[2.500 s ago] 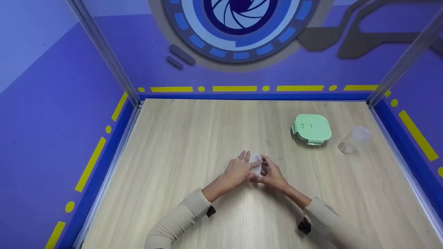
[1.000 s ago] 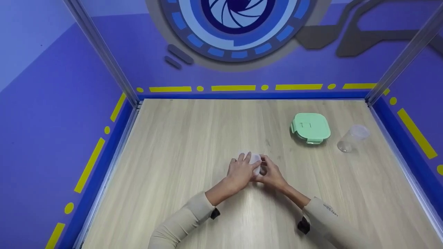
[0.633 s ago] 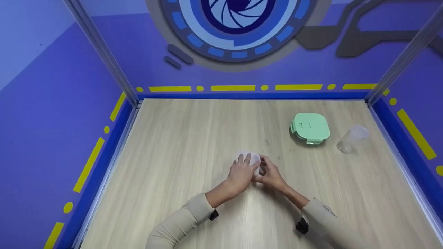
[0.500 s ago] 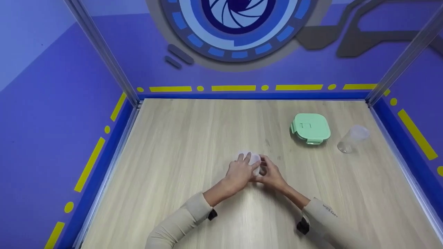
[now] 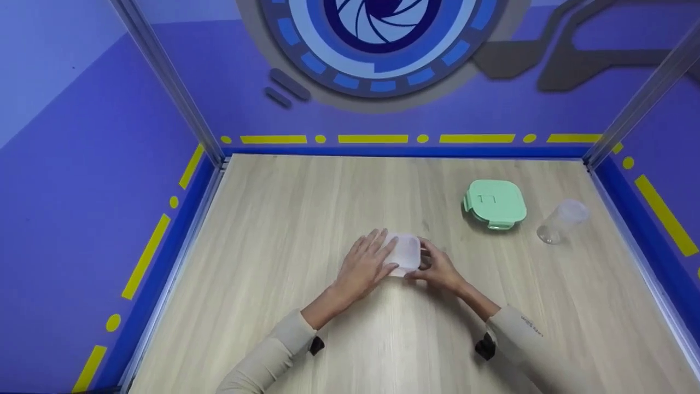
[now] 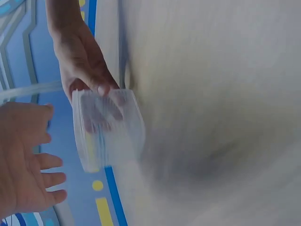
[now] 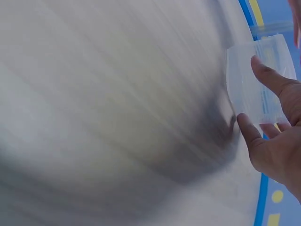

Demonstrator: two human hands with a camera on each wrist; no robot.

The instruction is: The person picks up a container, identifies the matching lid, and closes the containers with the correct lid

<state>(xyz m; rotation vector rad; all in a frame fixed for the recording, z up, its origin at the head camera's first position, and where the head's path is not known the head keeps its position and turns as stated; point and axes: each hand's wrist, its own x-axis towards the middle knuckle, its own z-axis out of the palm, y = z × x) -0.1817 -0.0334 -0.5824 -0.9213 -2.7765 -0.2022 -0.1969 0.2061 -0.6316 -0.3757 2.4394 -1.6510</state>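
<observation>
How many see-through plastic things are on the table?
2: a clear box between the left hand and right hand, and a clear cup beside the green lid.

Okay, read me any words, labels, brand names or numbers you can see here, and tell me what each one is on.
Small dark print on the beige right sleeve: too small to read.
Raised rectangular mark on the mint-green square container lid: no legible text.
Clear plastic box and clear plastic cup: no text visible.
</observation>
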